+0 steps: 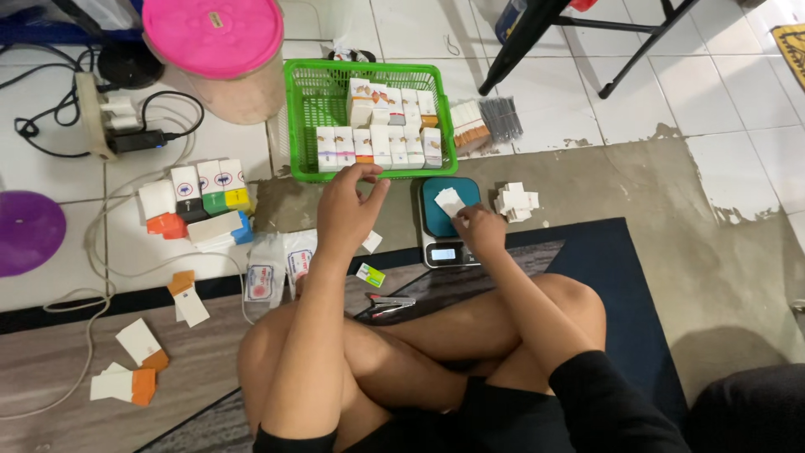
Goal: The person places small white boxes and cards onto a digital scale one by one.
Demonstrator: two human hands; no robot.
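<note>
Floor tiles and a dark mat framed the scene, with the person seated cross-legged and both forearms reaching forward. Beyond the knees sat a green basket packed with small white boxes, a pink-lidded tub to its left, and a loose cluster of coloured cartons lower left. A small digital scale stood just below the basket's right corner. The left hand hovered near the basket's front rim, thumb and forefinger pinched together; whether they gripped anything was hard to tell, since the fingertips were small and partly turned away. The right hand rested at the scale, fingers loosely closed on a small white packet lying on the teal pan. A little heap of similar white packets sat just beside the scale, on the right. Judging by this, the hand's weight on the packet could skew the reading, and the left wrist, so near the rim, could nudge the light basket. A red stapler lay by the knees.
</note>
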